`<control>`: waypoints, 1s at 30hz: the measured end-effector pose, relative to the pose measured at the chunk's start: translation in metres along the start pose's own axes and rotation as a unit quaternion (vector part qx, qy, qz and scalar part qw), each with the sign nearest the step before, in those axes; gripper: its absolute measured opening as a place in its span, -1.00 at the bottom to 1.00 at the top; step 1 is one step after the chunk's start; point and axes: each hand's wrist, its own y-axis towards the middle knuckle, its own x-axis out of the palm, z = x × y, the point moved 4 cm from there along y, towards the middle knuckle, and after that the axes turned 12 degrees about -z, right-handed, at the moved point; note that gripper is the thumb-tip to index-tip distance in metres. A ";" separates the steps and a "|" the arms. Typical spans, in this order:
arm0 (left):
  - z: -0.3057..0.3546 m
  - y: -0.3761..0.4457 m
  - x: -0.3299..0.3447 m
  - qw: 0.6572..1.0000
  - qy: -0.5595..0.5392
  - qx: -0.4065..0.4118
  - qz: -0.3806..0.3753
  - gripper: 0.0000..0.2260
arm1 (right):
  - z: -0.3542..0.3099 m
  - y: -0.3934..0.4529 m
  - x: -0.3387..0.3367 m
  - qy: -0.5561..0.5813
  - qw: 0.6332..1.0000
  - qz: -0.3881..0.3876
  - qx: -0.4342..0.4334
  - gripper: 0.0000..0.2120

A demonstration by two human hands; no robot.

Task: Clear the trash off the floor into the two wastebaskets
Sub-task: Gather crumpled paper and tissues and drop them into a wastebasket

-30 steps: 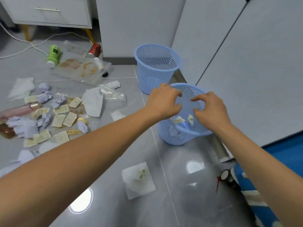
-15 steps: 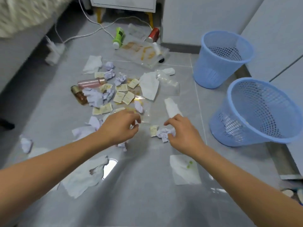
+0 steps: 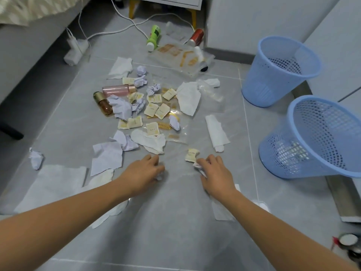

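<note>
I have both hands low over the tiled floor at the near edge of the litter. My right hand (image 3: 215,173) has its fingers curled round a crumpled white paper scrap (image 3: 199,167), which shows at the fingertips and under the palm. A small cream sachet (image 3: 192,154) lies just beyond that hand, slightly to its left. My left hand (image 3: 143,172) is curled down on a small white wad (image 3: 159,176) at its fingertips (I judge this a pinch, though most of the wad is hidden).

The governing relation: the near wastebasket (image 3: 293,122) stands to the right of the right hand, tilted, with its mouth facing this way. The far wastebasket (image 3: 257,61) stands beyond it. The right hand is the nearer one, so I expect it to carry rightward. Most trash remains ahead, between the hands and the green bottle (image 3: 154,37).
</note>
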 end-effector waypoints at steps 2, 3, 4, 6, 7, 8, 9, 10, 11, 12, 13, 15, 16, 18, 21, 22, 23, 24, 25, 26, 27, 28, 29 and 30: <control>0.001 0.002 0.006 1.000 0.013 0.009 -0.001 -0.89 | 0.000 -0.004 0.000 0.006 1.000 0.005 -0.014 -0.62; 0.001 0.003 0.007 1.000 0.016 0.011 0.001 -0.91 | 0.000 -0.007 -0.004 0.019 0.999 0.016 -0.022 -0.64; 0.002 0.004 0.006 1.000 0.011 0.011 0.003 -0.92 | 0.000 -0.010 -0.009 0.035 0.998 0.033 -0.030 -0.65; 0.006 0.006 -0.005 0.999 -0.016 0.018 0.034 -0.92 | -0.002 -0.015 -0.024 0.063 0.995 0.070 -0.043 -0.66; 0.011 0.008 -0.016 0.997 -0.030 0.027 0.060 -0.89 | -0.003 -0.018 -0.035 0.073 0.992 0.087 -0.047 -0.65; 0.017 0.011 -0.030 0.995 -0.041 0.039 0.086 -0.86 | -0.002 -0.022 -0.047 0.079 0.990 0.105 -0.051 -0.64; 0.025 0.015 -0.047 0.991 -0.051 0.053 0.110 -0.84 | -0.001 -0.028 -0.062 0.082 0.987 0.126 -0.055 -0.63; 0.035 0.019 -0.066 0.988 -0.064 0.065 0.128 -0.83 | 0.003 -0.035 -0.079 0.084 0.983 0.153 -0.060 -0.62; 0.048 0.025 -0.087 0.984 -0.076 0.078 0.143 -0.83 | 0.009 -0.043 -0.098 0.087 0.978 0.181 -0.063 -0.62; 0.062 0.031 -0.109 0.980 -0.087 0.093 0.156 -0.83 | 0.017 -0.051 -0.119 0.090 0.972 0.210 -0.063 -0.61; 0.079 0.037 -0.131 0.975 -0.097 0.110 0.170 -0.83 | 0.026 -0.060 -0.141 0.093 0.965 0.239 -0.060 -0.60; 0.117 0.051 -0.173 0.961 -0.115 0.153 0.199 -0.84 | 0.050 -0.077 -0.184 0.095 0.950 0.295 -0.040 -0.59; 0.138 0.060 -0.194 0.954 -0.120 0.174 0.213 -0.83 | 0.067 -0.086 -0.203 0.097 0.942 0.321 -0.024 -0.59; 0.180 0.079 -0.230 0.941 -0.125 0.210 0.236 -0.81 | 0.104 -0.102 -0.232 0.105 0.926 0.363 0.018 -0.60; 0.240 0.113 -0.269 0.924 -0.126 0.256 0.254 -0.80 | 0.162 -0.121 -0.255 0.101 0.914 0.384 0.084 -0.60; 0.258 0.125 -0.275 0.924 -0.121 0.262 0.251 -0.79 | 0.179 -0.125 -0.257 0.102 0.919 0.367 0.105 -0.56; 0.273 0.138 -0.279 0.928 -0.114 0.262 0.240 -0.76 | 0.194 -0.127 -0.258 0.110 0.928 0.333 0.128 -0.49; 0.285 0.149 -0.282 0.934 -0.101 0.258 0.227 -0.71 | 0.206 -0.128 -0.257 0.122 0.939 0.282 0.153 -0.39; 0.294 0.158 -0.282 0.940 -0.087 0.253 0.211 -0.65 | 0.215 -0.129 -0.254 0.131 0.950 0.223 0.175 -0.30; 0.298 0.165 -0.281 0.945 -0.077 0.248 0.199 -0.60 | 0.221 -0.130 -0.249 0.134 0.957 0.179 0.184 -0.25; 0.298 0.167 -0.281 0.946 -0.072 0.245 0.198 -0.56 | 0.222 -0.131 -0.248 0.131 0.961 0.164 0.182 -0.26; 0.295 0.166 -0.282 0.945 -0.071 0.245 0.206 -0.56 | 0.220 -0.133 -0.248 0.124 0.961 0.173 0.174 -0.32; 0.290 0.161 -0.282 0.941 -0.071 0.248 0.221 -0.59 | 0.216 -0.134 -0.248 0.115 0.960 0.198 0.160 -0.40; 0.279 0.155 -0.280 0.937 -0.069 0.250 0.234 -0.64 | 0.207 -0.133 -0.248 0.106 0.958 0.228 0.141 -0.49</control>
